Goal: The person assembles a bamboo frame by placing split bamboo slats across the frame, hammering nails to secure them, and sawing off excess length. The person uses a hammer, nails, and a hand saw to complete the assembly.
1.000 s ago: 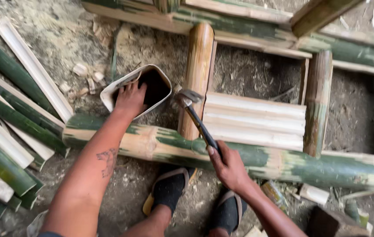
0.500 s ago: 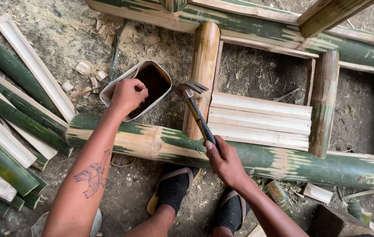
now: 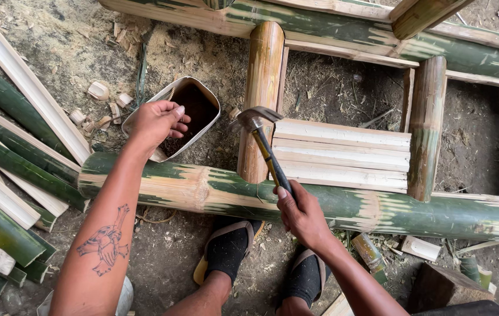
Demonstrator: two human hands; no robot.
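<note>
gripping hammer (image 3: 264, 146) in right hand (image 3: 302, 213); left hand (image 3: 155, 120) loosely curled over container (image 3: 194, 111).

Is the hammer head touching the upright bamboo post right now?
Cannot tell. In the head view the hammer, gripped by the right hand, has its head overlapping the bamboo post from above, so contact or a gap beneath is not visible.

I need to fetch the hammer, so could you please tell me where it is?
In the head view, the claw hammer is centre frame, held in the right hand, its head above the upright bamboo post.
</note>
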